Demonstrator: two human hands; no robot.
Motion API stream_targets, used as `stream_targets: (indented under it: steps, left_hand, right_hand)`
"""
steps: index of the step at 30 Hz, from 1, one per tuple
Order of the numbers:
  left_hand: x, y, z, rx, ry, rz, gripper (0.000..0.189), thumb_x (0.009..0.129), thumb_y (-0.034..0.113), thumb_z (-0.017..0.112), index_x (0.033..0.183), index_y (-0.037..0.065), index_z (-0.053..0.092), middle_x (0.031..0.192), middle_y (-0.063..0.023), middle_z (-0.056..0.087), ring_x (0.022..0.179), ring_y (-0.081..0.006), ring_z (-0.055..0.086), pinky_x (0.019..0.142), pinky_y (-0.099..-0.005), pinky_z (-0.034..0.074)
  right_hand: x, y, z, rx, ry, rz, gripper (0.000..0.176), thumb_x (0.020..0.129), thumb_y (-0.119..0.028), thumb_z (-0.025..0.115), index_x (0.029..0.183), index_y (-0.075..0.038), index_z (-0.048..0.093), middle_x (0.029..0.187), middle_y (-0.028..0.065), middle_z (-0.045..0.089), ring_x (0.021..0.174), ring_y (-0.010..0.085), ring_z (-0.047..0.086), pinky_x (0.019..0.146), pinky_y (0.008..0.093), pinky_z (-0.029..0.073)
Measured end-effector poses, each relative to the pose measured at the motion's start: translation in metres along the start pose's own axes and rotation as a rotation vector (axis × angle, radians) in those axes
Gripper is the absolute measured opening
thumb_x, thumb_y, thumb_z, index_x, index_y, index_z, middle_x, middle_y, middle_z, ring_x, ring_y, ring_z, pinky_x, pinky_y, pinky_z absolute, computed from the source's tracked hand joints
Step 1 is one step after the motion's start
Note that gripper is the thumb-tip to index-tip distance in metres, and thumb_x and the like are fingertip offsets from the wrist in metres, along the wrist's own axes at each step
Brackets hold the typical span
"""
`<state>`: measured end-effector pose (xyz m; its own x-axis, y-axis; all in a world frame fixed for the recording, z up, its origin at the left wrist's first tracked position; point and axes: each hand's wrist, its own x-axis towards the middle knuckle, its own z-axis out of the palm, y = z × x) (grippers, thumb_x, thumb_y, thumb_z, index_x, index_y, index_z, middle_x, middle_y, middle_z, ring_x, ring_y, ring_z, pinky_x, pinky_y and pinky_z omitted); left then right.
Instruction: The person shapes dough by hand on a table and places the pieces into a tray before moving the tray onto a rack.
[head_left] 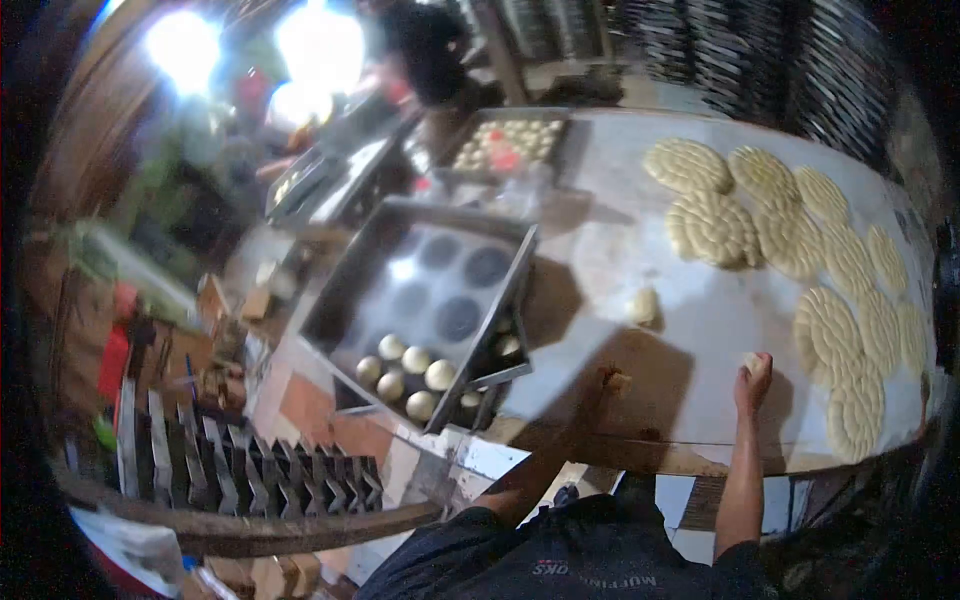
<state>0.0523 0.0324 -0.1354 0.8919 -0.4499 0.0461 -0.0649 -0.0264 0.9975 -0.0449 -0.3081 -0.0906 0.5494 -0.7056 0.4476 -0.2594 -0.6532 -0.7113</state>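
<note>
My right hand [757, 376] is closed in a fist over the table, with a pale bit of dough [751, 360] showing at its top. In shadow near the table's front edge, my left hand [606, 387] is closed around a small piece of dough [620, 381]. Farther back, between the two hands, a pale dough lump [643, 306] lies on the tabletop. Flat, braided-looking dough rounds [712, 228] spread over the right side of the table, some overlapping.
Left of the table stands a deep metal tray [330, 325] with several dough balls [416, 360] in its near corner. Behind it is another tray [568, 125] full of dough balls. A person [425, 55] stands at the back. Zigzag metal racks [250, 465] sit lower left.
</note>
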Motion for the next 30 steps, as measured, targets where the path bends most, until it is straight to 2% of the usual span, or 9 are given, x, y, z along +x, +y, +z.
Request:
stream_targets:
  steps: [2, 5, 9, 14, 17, 21, 26, 28, 30]
  left_hand:
    - [-0.016, 0.007, -0.020, 0.285, 0.182, 0.266, 0.036, 0.096, 0.037, 0.053, 0.117, 0.008, 0.051, 0.102, -0.0086, 0.058, 0.094, -0.0168, 0.054, 0.080, -0.0290, 0.045]
    - [-0.025, 0.047, -0.061, -0.015, 0.080, -0.194, 0.033, 0.097, 0.038, 0.052, 0.111, 0.008, 0.052, 0.098, -0.0082, 0.056, 0.087, -0.0169, 0.052, 0.078, -0.0312, 0.045]
    - [-0.046, 0.042, -0.069, -0.101, 0.158, -0.148, 0.034, 0.096, 0.038, 0.056, 0.107, 0.007, 0.050, 0.089, -0.0088, 0.054, 0.080, -0.0152, 0.050, 0.068, -0.0312, 0.044]
    - [-0.053, 0.024, -0.087, 0.612, 0.039, 0.032, 0.037, 0.090, 0.029, 0.060, 0.117, 0.006, 0.050, 0.096, -0.0147, 0.056, 0.089, -0.0307, 0.054, 0.073, -0.0447, 0.043]
    - [-0.019, 0.063, -0.109, 1.136, -0.125, 0.206, 0.031, 0.097, 0.026, 0.048, 0.124, 0.011, 0.053, 0.113, -0.0177, 0.057, 0.110, -0.0374, 0.051, 0.096, -0.0509, 0.038]
    - [0.060, -0.023, -0.068, 0.212, -0.015, -0.171, 0.047, 0.085, 0.040, 0.062, 0.119, 0.009, 0.054, 0.116, -0.0206, 0.054, 0.111, -0.0403, 0.052, 0.089, -0.0515, 0.046]
    - [0.015, 0.054, 0.025, 1.656, 0.266, 0.778, 0.055, 0.087, 0.037, 0.062, 0.129, 0.003, 0.051, 0.126, -0.0223, 0.050, 0.121, -0.0420, 0.045, 0.104, -0.0506, 0.034]
    - [-0.035, 0.058, 0.014, 1.577, -0.458, 0.285, 0.049, 0.090, 0.031, 0.059, 0.129, 0.003, 0.051, 0.129, -0.0210, 0.048, 0.123, -0.0388, 0.043, 0.104, -0.0497, 0.034]
    - [-0.052, 0.027, -0.034, 0.780, -0.119, 0.077, 0.038, 0.090, 0.027, 0.059, 0.121, 0.006, 0.055, 0.121, -0.0187, 0.054, 0.117, -0.0335, 0.049, 0.102, -0.0485, 0.036]
  right_hand:
    - [-0.018, -0.022, 0.001, 0.068, -0.149, 0.048, 0.035, 0.072, 0.005, 0.056, 0.106, -0.004, 0.049, 0.092, 0.0179, 0.059, 0.086, 0.0356, 0.061, 0.078, 0.0423, 0.049]
    - [-0.041, -0.062, -0.014, 0.194, -0.549, 0.002, 0.030, 0.077, 0.001, 0.055, 0.105, -0.004, 0.047, 0.090, 0.0072, 0.053, 0.081, 0.0195, 0.055, 0.073, 0.0333, 0.047]
    - [-0.036, -0.060, -0.037, 0.520, -0.604, 0.352, 0.018, 0.084, -0.015, 0.057, 0.098, -0.009, 0.048, 0.085, -0.0009, 0.047, 0.073, 0.0068, 0.044, 0.064, 0.0240, 0.040]
    - [-0.071, 0.062, -0.060, 0.073, -0.393, -0.041, 0.020, 0.084, -0.019, 0.062, 0.088, -0.005, 0.048, 0.088, 0.0087, 0.048, 0.086, 0.0234, 0.048, 0.073, 0.0377, 0.040]
    - [-0.021, -0.024, -0.098, -0.286, -0.532, -0.472, 0.018, 0.081, -0.018, 0.061, 0.084, -0.006, 0.049, 0.092, 0.0171, 0.048, 0.089, 0.0354, 0.049, 0.080, 0.0480, 0.039]
    - [0.025, -0.049, -0.041, -0.307, -0.377, -0.427, 0.019, 0.079, -0.023, 0.062, 0.079, -0.008, 0.052, 0.089, 0.0140, 0.052, 0.089, 0.0373, 0.050, 0.081, 0.0511, 0.040]
    - [-0.012, -0.106, -0.042, -0.257, -0.721, -0.530, 0.016, 0.077, -0.022, 0.063, 0.079, -0.006, 0.057, 0.083, 0.0144, 0.058, 0.088, 0.0363, 0.057, 0.072, 0.0505, 0.049]
    - [-0.041, -0.050, -0.049, -0.057, -0.786, -0.739, 0.015, 0.077, -0.020, 0.062, 0.082, -0.006, 0.060, 0.085, 0.0151, 0.059, 0.092, 0.0376, 0.058, 0.079, 0.0519, 0.050]
    - [-0.010, -0.025, -0.062, -0.099, -0.804, -0.718, 0.014, 0.075, -0.017, 0.060, 0.083, -0.004, 0.058, 0.091, 0.0169, 0.057, 0.096, 0.0398, 0.055, 0.082, 0.0547, 0.047]
